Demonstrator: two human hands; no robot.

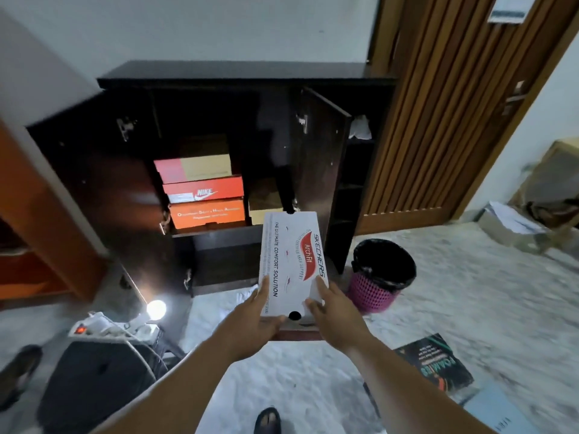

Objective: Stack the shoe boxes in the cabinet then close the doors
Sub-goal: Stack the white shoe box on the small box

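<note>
- Right now both hands hold a white shoe box [291, 261] out in front of the dark cabinet [238, 76], its far end pointing toward the open middle section.
- Left hand [257, 317] grips the near left corner of the box, fingers up along its side and thumb underneath the end.
- Right hand [329, 308] grips the near right corner, fingers spread over the lid edge.
- Inside the cabinet, three boxes sit stacked on a shelf: a red and tan box [194, 169] on top, a red box [203, 189] with a white logo under it, and an orange box [208, 214] at the bottom.
- Just beside that stack, to the right, sits a tan box [264, 205], partly hidden by the white one.
- Left door [103, 183] stands wide open; right door [322, 158] stands partly open.
- A pink bin [380, 277] with a black liner stands on the floor near the right door.
- A dark book [438, 368] lies on the floor to the right.
</note>
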